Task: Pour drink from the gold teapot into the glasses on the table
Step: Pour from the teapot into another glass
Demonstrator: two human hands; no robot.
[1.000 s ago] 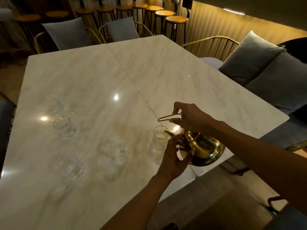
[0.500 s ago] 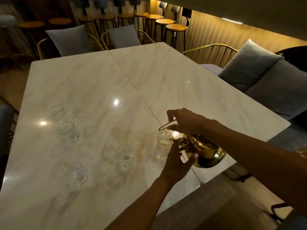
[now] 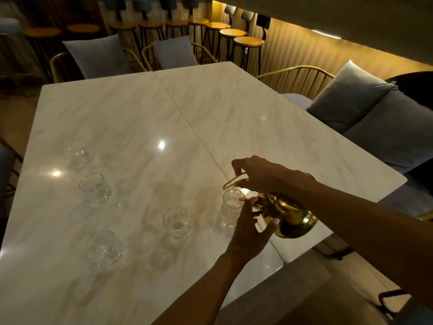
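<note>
The gold teapot (image 3: 290, 216) hangs tilted to the left above the table's near right part, its spout over the rightmost glass (image 3: 232, 202). My right hand (image 3: 260, 174) grips the teapot's thin gold handle from above. My left hand (image 3: 251, 228) rests against the teapot's lid and front, fingers curled on it. Several more clear glasses stand on the marble table (image 3: 234, 118): one in the middle (image 3: 175, 221), one at the near left (image 3: 105, 247), one further left (image 3: 95, 187) and one at the far left (image 3: 80, 154). Whether liquid is flowing cannot be seen.
Two marble tabletops meet along a gold seam (image 3: 199, 139). Chairs with grey cushions (image 3: 98, 55) stand at the far side, a sofa with grey pillows (image 3: 351, 97) at the right, bar stools (image 3: 246, 41) behind. The room is dim.
The view has tipped so the table sits lower in frame. The teapot stays tilted over the rightmost glass, both hands holding as before.
</note>
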